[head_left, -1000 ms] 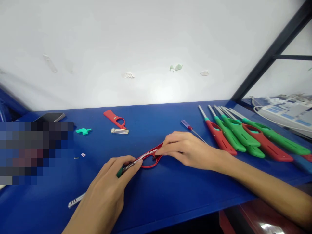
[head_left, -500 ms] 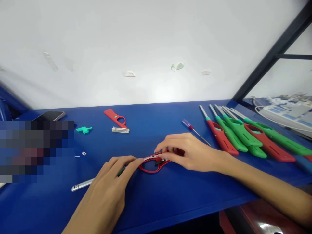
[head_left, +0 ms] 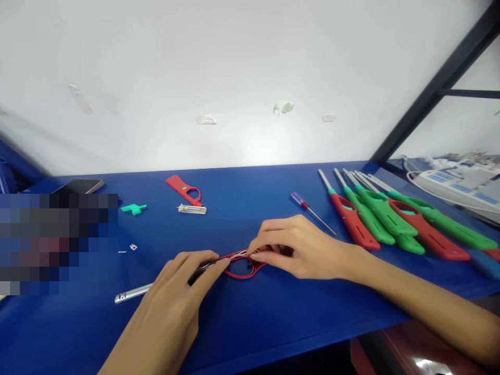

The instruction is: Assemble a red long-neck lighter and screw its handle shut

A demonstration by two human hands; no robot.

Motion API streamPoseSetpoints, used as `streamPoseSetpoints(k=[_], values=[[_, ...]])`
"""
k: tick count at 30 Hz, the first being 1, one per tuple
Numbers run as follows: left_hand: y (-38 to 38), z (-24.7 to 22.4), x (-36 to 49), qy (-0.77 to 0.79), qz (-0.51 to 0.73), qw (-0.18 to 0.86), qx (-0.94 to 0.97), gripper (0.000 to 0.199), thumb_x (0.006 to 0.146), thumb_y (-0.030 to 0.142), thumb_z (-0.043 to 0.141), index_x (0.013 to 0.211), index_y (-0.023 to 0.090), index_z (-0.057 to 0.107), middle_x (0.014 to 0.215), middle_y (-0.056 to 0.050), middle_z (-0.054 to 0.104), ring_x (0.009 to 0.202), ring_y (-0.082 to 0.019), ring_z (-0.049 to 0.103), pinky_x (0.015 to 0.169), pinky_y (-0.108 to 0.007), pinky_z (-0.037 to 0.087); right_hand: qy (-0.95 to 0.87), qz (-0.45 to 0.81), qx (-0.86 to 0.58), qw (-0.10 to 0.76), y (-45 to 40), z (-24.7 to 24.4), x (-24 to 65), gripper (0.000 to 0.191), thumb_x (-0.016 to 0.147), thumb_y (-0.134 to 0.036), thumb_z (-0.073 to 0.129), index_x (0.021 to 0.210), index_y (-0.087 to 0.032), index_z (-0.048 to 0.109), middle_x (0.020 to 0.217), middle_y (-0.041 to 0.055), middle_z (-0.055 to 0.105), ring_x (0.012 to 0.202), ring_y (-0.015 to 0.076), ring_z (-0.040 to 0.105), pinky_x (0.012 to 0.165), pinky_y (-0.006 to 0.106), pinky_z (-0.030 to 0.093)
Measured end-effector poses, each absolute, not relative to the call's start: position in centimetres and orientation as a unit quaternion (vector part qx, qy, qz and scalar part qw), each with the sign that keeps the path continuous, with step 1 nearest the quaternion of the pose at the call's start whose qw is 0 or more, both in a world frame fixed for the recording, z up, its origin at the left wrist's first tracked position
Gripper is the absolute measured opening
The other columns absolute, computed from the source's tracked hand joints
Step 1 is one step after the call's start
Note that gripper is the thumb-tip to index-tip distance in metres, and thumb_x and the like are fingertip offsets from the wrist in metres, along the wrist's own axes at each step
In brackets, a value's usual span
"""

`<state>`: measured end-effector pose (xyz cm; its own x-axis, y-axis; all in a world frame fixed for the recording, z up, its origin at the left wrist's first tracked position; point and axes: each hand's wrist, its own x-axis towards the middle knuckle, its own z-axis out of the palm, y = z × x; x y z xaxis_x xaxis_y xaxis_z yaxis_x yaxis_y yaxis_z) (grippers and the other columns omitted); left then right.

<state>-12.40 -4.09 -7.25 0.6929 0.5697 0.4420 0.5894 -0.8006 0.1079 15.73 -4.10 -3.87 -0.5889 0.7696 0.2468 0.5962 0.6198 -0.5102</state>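
Note:
An opened red gas lighter (head_left: 239,276) lies on the blue table between my hands. Its metal tube (head_left: 135,293) sticks out to the left. My left hand (head_left: 175,291) is closed around the lighter's neck, thumb and forefinger beside the finger loop. Pale wires (head_left: 236,255) run along the loop's upper edge. My right hand (head_left: 302,249) pinches them over the loop's right side, and its fingers hide the handle part. Farther back lie a loose red shell half (head_left: 177,185) and a clear fuel tank (head_left: 192,210). A green trigger piece (head_left: 134,209) is at the left.
A purple-handled screwdriver (head_left: 300,199) lies behind my right hand. Several red and green lighters (head_left: 386,214) are heaped at the right, near a white power strip (head_left: 449,185). Tiny parts (head_left: 133,247) and a phone (head_left: 84,186) lie at the left. A blurred patch covers the left edge.
My right fingertips have moved slightly left along the wires, to the loop's right side. My left hand stays on the neck, where less green shows between its fingers.

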Motion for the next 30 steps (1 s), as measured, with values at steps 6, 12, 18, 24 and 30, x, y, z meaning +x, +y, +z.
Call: streamPoseSetpoints(k=[6,12,18,24,30], values=[[-4.2,-6.9,-12.4,-0.309,-0.234,0.022,-0.922,0.068,0.083,-0.008,0.036,0.137,0.024,0.064,0.123,-0.007,0.07,0.108,-0.023,0.068,0.093,-0.043,0.063,-0.854,0.209,-0.416,0.233,-4.4,-3.6,15.3,0.024,0.105,-0.026,0.058,0.106,-0.019,0.081,0.093,0.0043,0.074,0.076,0.0146,0.068,0.073,0.027,0.051],[-4.2,-7.3,-12.1,-0.312,-0.236,0.026,-0.92,0.062,0.089,-0.007,0.036,0.134,0.025,0.065,0.121,-0.006,0.071,0.105,-0.024,0.068,0.092,-0.042,0.061,-0.868,0.181,-0.395,0.239,-4.4,-3.9,15.6,0.024,0.106,-0.024,0.055,0.109,-0.019,0.078,0.097,0.0059,0.074,0.083,0.0163,0.069,0.077,0.029,0.054],[-4.4,-8.3,-12.2,-0.342,-0.223,0.006,-0.913,0.067,0.089,-0.011,0.035,0.137,0.027,0.062,0.125,-0.007,0.068,0.109,-0.022,0.065,0.097,-0.043,0.058,-0.872,0.081,-0.382,0.295,-3.8,-3.6,14.7,0.02,0.104,-0.024,0.058,0.106,-0.021,0.077,0.105,0.0093,0.073,0.099,0.0223,0.065,0.085,0.036,0.056],[-4.5,-7.9,-12.1,-0.354,-0.185,-0.002,-0.917,0.074,0.082,-0.012,0.037,0.139,0.028,0.059,0.125,-0.007,0.069,0.106,-0.025,0.067,0.095,-0.047,0.06,-0.906,0.07,-0.359,0.215,0.0,-1.9,10.5,0.021,0.104,-0.026,0.059,0.122,-0.023,0.07,0.122,0.0102,0.066,0.115,0.0239,0.058,0.101,0.042,0.051],[-4.5,-8.2,-12.2,-0.367,-0.165,0.008,-0.916,0.088,0.074,-0.014,0.035,0.147,0.031,0.053,0.131,-0.005,0.068,0.112,-0.024,0.066,0.102,-0.047,0.058,-0.908,0.016,-0.402,0.12,8.3,-1.4,6.7,0.036,0.109,-0.037,0.049,0.133,-0.017,0.066,0.13,0.0157,0.064,0.118,0.0283,0.057,0.103,0.045,0.044]])
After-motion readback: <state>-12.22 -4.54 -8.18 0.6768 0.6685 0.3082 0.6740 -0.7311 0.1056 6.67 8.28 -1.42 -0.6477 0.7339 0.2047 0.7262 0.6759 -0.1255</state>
